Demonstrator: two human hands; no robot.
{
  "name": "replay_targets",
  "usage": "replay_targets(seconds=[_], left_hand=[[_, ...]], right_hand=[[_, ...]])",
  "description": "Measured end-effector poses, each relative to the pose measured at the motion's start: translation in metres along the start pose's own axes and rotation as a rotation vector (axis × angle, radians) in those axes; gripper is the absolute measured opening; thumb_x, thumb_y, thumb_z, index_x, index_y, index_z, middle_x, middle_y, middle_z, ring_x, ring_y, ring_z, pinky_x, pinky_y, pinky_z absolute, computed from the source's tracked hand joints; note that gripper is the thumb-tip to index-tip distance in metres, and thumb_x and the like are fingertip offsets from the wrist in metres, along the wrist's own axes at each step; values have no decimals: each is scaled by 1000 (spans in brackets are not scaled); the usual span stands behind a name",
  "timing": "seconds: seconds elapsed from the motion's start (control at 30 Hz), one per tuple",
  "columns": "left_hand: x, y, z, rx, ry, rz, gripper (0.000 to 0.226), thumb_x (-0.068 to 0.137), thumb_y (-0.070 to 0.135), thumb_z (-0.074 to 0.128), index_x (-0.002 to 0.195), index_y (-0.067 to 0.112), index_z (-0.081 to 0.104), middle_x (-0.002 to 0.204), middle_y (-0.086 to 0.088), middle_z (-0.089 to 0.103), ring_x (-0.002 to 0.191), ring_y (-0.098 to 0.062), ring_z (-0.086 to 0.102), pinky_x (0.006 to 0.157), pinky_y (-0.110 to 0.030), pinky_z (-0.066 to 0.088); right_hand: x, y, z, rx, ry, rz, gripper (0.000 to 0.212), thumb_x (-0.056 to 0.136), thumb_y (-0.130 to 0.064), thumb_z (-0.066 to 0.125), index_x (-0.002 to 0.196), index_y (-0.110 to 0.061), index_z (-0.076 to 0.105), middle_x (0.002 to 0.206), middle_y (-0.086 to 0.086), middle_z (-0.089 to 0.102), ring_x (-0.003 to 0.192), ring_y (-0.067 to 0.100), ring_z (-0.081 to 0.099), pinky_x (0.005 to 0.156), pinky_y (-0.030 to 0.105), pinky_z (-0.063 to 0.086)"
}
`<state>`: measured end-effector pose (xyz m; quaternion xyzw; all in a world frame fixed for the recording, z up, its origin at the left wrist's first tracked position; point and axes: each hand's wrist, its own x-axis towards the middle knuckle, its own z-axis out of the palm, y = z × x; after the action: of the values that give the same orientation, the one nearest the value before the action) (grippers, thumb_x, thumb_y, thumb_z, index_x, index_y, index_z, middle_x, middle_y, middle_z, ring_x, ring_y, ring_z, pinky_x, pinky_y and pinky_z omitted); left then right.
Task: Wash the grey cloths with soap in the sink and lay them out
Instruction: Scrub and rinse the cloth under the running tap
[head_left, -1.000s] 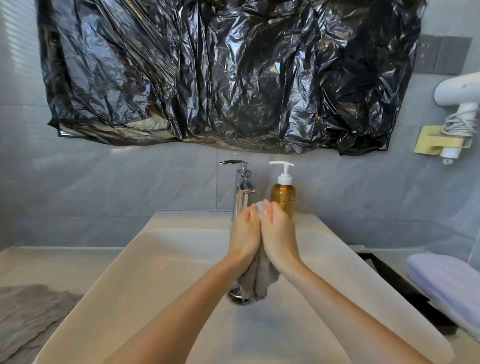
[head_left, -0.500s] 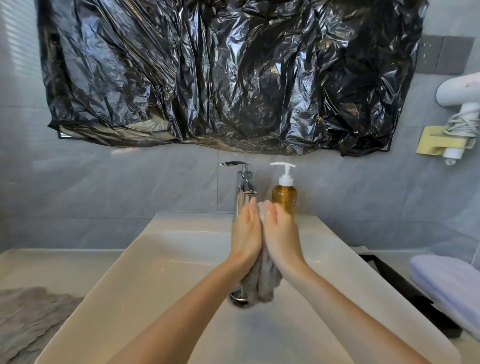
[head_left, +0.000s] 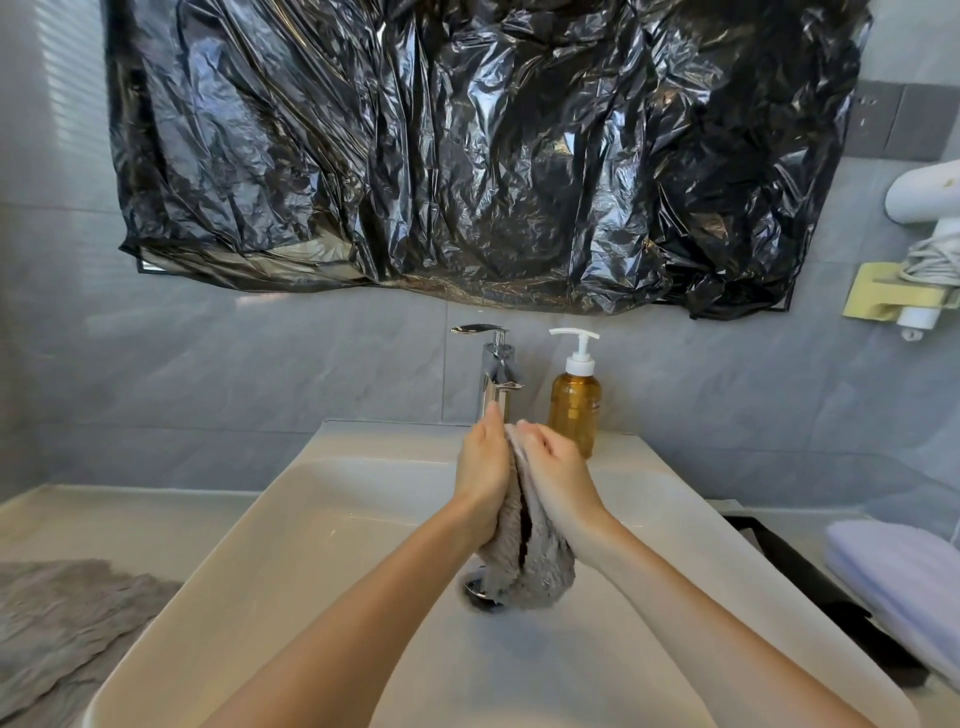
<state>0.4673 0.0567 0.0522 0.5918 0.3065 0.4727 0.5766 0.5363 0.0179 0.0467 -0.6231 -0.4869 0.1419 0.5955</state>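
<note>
Where left hand (head_left: 483, 478) meets right hand (head_left: 558, 467), grey cloth (head_left: 540, 571) hangs between.

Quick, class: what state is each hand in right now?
Left hand: open, flat against the grey cloth.
Right hand: curled round the grey cloth.

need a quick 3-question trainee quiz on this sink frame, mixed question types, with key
1. True or false: the soap bottle stands to the left of the faucet.
2. Where is the grey cloth that is being washed? A) flat on the floor of the sink; B) held between the left hand and the right hand above the basin; C) draped over the faucet.
3. What lies on the counter to the left of the sink?
Key: 1 false, it stands to the right. 2 B. 3 a second grey cloth.
</note>
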Motion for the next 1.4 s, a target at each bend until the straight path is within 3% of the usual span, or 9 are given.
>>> replay_targets(seconds=[0.07, 0.17, 0.27, 0.4, 0.6, 0.8, 1.13, 1.27, 1.4], left_hand=[[6, 4, -11, -14, -47, -144, 51, 103, 46, 29, 86, 12, 62, 80, -5, 66, 73, -14, 63, 58, -23, 45], [8, 5, -21, -90, -158, -236, 34, 99, 37, 49, 81, 10, 61, 70, -2, 61, 58, -9, 54, 53, -17, 41], [16, 0, -30, -134, -148, -218, 19, 93, 19, 62, 77, 8, 62, 63, 0, 50, 52, -8, 37, 57, -21, 32], [15, -4, -29, -175, -46, -196, 27, 86, 24, 70, 66, 10, 60, 53, 2, 48, 52, -10, 35, 58, -22, 32], [4, -3, -18, 216, 50, 135, 33, 94, 40, 56, 75, 13, 61, 67, 4, 58, 62, -6, 48, 55, -15, 36], [-8, -10, 3, 327, 32, 302, 44, 100, 35, 45, 75, 2, 57, 67, -10, 56, 63, -12, 46, 62, -30, 39], [0, -8, -2, 255, 62, 116, 48, 103, 37, 36, 84, 4, 64, 81, -10, 67, 79, -23, 62, 72, -35, 50], [-3, 6, -5, -38, -145, -132, 42, 102, 43, 35, 91, 17, 65, 84, -2, 68, 79, -12, 64, 63, -23, 50], [-2, 3, -13, -39, -450, -280, 32, 90, 47, 58, 119, 35, 54, 120, 2, 64, 107, -18, 60, 79, -38, 53]], right_hand=[[-4, 1, -3, 20, -54, -1, 35, 102, -31, 43, 83, -11, 65, 82, 9, 67, 84, 20, 63, 78, 32, 47], [9, -5, -22, 119, 182, 93, 33, 102, -37, 40, 79, -24, 59, 81, 2, 60, 79, 15, 56, 73, 32, 42], [12, -3, -40, 94, 296, 89, 35, 103, -38, 37, 90, -13, 57, 81, 2, 55, 75, 13, 51, 64, 28, 39], [9, -2, -48, 67, 322, 5, 40, 100, -45, 42, 88, -10, 57, 71, -2, 51, 67, 11, 46, 60, 29, 34], [-4, -6, -20, -89, 145, -213, 37, 98, -39, 49, 77, -9, 57, 63, -5, 51, 56, 1, 42, 54, 20, 33], [-3, 2, -7, -201, 247, -105, 36, 103, -28, 37, 73, -16, 52, 71, 2, 57, 73, 23, 55, 65, 33, 36], [-8, -2, 7, -152, 130, -152, 34, 104, -29, 34, 78, -20, 53, 70, -6, 54, 72, 13, 54, 64, 26, 40], [7, -3, -3, -18, 125, -57, 34, 104, -32, 35, 84, -18, 58, 79, 0, 60, 81, 16, 59, 76, 30, 46], [19, 2, -27, 186, 173, 41, 29, 103, -36, 38, 95, -21, 62, 93, 5, 64, 90, 17, 62, 80, 32, 49]])
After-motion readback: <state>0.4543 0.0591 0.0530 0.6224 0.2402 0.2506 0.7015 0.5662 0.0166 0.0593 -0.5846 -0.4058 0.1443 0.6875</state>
